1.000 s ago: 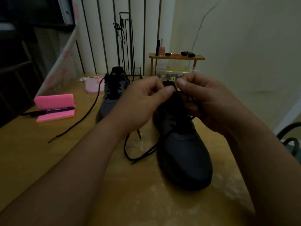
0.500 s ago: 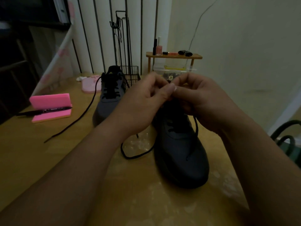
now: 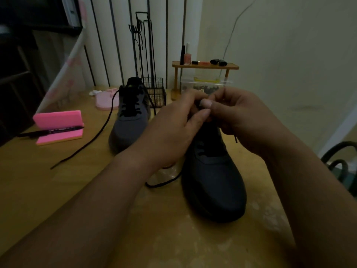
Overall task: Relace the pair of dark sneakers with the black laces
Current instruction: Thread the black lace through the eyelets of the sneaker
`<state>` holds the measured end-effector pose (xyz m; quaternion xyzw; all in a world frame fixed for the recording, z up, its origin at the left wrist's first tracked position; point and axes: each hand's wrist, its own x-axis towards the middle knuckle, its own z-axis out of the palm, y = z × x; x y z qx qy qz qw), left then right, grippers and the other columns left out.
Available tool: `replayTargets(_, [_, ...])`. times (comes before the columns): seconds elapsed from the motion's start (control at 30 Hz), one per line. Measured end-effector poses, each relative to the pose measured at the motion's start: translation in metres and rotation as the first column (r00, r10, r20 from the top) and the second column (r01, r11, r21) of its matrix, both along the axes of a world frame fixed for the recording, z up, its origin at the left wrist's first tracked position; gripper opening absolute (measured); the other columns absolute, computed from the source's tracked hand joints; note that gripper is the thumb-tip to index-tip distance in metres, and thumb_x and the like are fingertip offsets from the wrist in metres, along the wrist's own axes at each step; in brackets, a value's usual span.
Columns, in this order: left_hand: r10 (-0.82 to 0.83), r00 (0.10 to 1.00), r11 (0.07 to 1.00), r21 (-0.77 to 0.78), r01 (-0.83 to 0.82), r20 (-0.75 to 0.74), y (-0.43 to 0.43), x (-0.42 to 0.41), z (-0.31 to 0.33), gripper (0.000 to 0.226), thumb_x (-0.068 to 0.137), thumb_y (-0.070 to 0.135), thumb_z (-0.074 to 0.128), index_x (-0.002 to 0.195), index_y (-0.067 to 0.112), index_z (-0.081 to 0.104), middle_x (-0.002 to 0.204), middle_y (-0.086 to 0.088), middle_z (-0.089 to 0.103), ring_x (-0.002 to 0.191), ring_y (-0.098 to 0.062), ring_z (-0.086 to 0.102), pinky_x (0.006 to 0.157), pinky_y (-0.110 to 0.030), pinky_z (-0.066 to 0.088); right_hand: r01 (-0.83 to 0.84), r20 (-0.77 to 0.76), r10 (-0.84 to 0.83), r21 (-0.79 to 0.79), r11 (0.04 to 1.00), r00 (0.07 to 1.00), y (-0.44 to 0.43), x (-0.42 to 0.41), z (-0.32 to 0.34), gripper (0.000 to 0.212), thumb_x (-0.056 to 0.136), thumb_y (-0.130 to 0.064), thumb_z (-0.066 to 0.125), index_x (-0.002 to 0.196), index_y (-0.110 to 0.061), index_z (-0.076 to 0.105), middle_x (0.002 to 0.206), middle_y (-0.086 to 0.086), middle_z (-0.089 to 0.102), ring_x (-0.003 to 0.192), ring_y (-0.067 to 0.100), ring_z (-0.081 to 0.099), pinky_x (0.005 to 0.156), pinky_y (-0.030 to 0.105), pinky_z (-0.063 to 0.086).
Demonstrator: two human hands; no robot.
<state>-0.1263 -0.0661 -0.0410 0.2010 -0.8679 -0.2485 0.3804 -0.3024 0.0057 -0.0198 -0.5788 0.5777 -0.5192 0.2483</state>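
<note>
Where the left hand [image 3: 173,132] and right hand [image 3: 241,120] meet mid-frame, both grips pinch the black lace [image 3: 164,184] just above the near sneaker [image 3: 212,180]. That shoe's long axis runs from the grips toward the lower frame, toe first. The lace's loose tip [image 3: 235,139] hangs beside the right hand.

Loop of black lace [image 3: 161,183] beside the near sneaker [image 3: 212,178] smaller than before, its tip [image 3: 236,140] now beneath the right hand [image 3: 243,118]
</note>
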Motion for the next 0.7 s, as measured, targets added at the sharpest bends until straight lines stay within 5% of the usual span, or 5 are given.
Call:
replayTargets(0.13, [0.069,0.997,0.997,-0.025,-0.07,-0.045,-0.007,0.002,-0.002,0.012,0.107,0.026,0.056,0.101,0.018,0.063,0.084,0.008,0.059,0.078,-0.006,0.057,0.062,-0.021,0.044,-0.023,0.039,0.021,0.053,0.998,0.999,0.006,-0.01,0.004,0.015,0.098,-0.025,0.068,0.102,-0.011,0.067,0.083,0.007,0.065,0.058,0.01,0.046,0.053,0.024,0.037])
replayTargets(0.3, [0.065,0.997,0.996,-0.069,-0.063,0.035,-0.003,0.0,-0.002,0.019,0.104,0.033,0.057,0.121,0.025,0.061,0.104,0.013,0.057,0.091,0.0,0.055,0.071,-0.017,0.046,0.027,0.054,-0.028,0.025,0.999,0.998,0.004,-0.012,0.002,0.013,0.096,-0.022,0.072,0.099,-0.011,0.067,0.079,0.007,0.061,0.059,0.01,0.049,0.055,0.026,0.041])
replayTargets(0.43, [0.044,0.997,0.999,-0.027,-0.046,-0.07,0.001,-0.002,-0.002,0.006,0.105,0.027,0.059,0.108,0.022,0.061,0.092,0.01,0.064,0.086,-0.003,0.063,0.069,-0.028,0.054,0.033,0.121,-0.028,-0.038,0.999,0.992,-0.003,0.002,-0.002,0.012,0.095,-0.021,0.072,0.1,-0.011,0.066,0.074,-0.001,0.066,0.062,0.011,0.056,0.056,0.026,0.046])
replayTargets(0.7, [0.057,0.985,0.997,0.058,-0.049,-0.163,0.0,-0.006,-0.004,0.011,0.104,0.027,0.059,0.097,0.02,0.063,0.084,0.006,0.061,0.079,-0.006,0.06,0.063,-0.018,0.047,0.017,0.294,0.017,-0.113,0.993,0.956,-0.004,0.006,0.001,0.017,0.099,-0.021,0.066,0.107,-0.007,0.064,0.082,0.004,0.069,0.067,0.012,0.063,0.06,0.024,0.053])
